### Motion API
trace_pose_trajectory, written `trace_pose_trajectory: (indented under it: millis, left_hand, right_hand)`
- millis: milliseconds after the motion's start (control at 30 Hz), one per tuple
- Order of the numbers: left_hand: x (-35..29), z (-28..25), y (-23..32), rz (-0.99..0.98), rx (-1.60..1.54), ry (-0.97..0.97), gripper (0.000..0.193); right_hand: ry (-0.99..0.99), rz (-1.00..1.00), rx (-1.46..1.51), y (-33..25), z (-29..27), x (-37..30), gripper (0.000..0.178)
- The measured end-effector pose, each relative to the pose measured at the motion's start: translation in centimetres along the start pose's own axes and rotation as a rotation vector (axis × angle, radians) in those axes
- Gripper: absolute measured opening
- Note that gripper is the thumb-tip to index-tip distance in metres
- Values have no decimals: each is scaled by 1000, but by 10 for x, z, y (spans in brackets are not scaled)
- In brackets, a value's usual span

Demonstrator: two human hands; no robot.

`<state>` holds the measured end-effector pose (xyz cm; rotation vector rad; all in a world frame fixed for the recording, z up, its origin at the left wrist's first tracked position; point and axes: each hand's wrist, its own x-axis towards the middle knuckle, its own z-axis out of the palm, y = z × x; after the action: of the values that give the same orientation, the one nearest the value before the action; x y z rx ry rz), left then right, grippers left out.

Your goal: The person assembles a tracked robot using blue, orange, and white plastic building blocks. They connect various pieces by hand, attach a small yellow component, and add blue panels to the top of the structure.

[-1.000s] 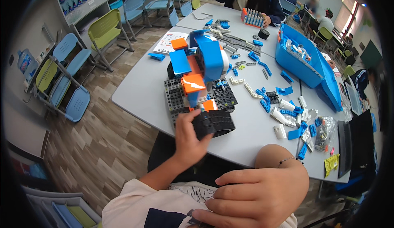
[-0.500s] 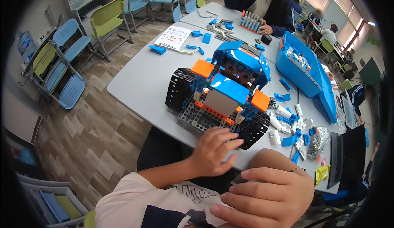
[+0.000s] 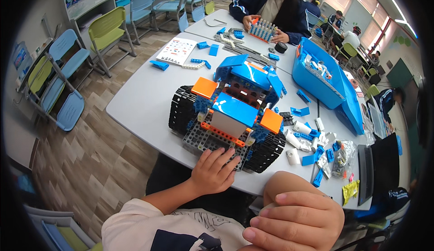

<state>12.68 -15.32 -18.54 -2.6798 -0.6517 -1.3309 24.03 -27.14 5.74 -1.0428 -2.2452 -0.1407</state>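
Note:
A large building-block vehicle model (image 3: pixel 233 111) stands on the table, with blue and orange panels, a white front block, black tracks and a grey perforated base. My left hand (image 3: pixel 213 170) rests its spread fingers on the near edge of that base, not wrapped round anything. Close to the camera, my right hand (image 3: pixel 296 219) hangs in the air with its fingers loosely bent and nothing visible in them; its palm side is hidden. That arm leans on the table's near edge, right of the model.
Loose white and blue pieces (image 3: pixel 312 145) lie right of the model beside a clear parts bag (image 3: pixel 343 158). Behind them stands a blue bin (image 3: pixel 316 77). An instruction sheet (image 3: pixel 177 51) lies at far left. Across the table, a person holds a block rack (image 3: pixel 263 30).
My left hand has come to rest with its fingers on the model's base. Across the table, the person's raised hand has come down to the rack. The view has shifted slightly.

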Motion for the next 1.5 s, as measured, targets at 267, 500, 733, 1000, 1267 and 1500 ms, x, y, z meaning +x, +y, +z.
trace_pose_trajectory:
  millis: [267,500,733,1000,1267,1500]
  left_hand:
    - [0,1,-1,6,-1,5,40]
    - [0,2,-1,16,-6,13,39]
    - [-2,2,0,6,23,11,40]
    - [-1,1,0,8,11,-1,39]
    - [-1,1,-1,14,13,9,39]
    - [-1,3,-1,24,15,13,38]
  right_hand:
    - [19,21,13,-1,5,8,24]
    - [50,37,14,1,9,10,25]
    - [13,14,23,3,8,10,26]
    - [32,16,14,1,7,6,27]
    - [47,-38,-1,4,8,3,26]
    - [36,-36,34,2,5,0,26]
